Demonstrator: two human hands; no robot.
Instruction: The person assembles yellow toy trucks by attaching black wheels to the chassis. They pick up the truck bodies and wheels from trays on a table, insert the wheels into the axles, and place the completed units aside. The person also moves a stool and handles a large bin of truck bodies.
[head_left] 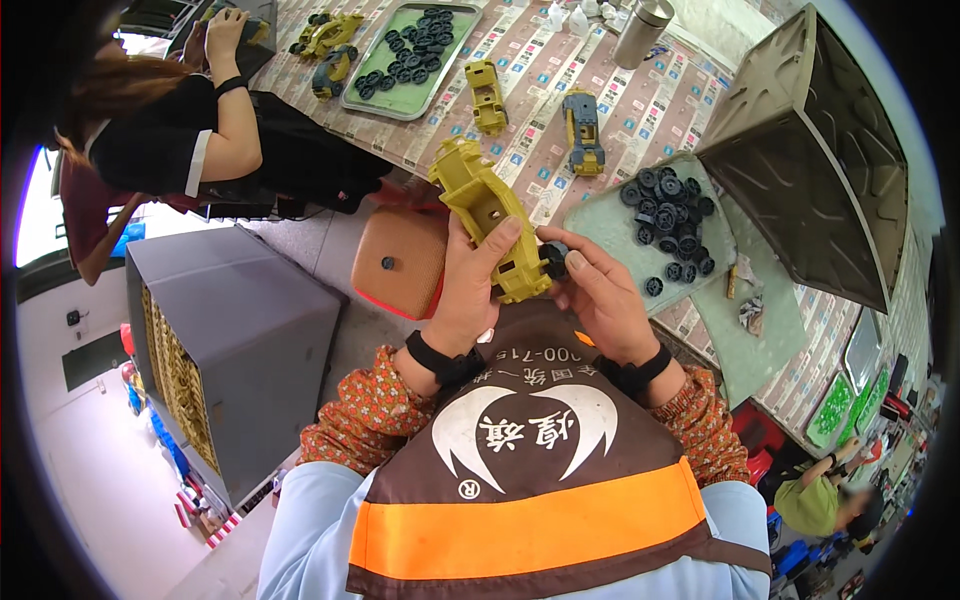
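Note:
My left hand (465,275) is closed round a yellow-green plastic toy car body (478,190), tilted in front of my apron with its hollow side showing. The thumb presses along its edge. At the near end of the body, my right hand (612,305) pinches a small black toy wheel (553,258) against the side. Whether the wheel is fixed there I cannot tell. On the table beyond lie another yellow-green car body (486,97) and a grey-blue one with yellow parts (582,132). Loose black wheels (665,215) are heaped on a pale tray (600,212) to the right.
A green-lined metal tray (393,112) with more wheels stands farther off, near a steel flask (643,35). A large dark crate (815,150) is at right. At left are an orange-brown stool (395,262), a grey bin (240,330) of yellow parts and a seated co-worker (180,135).

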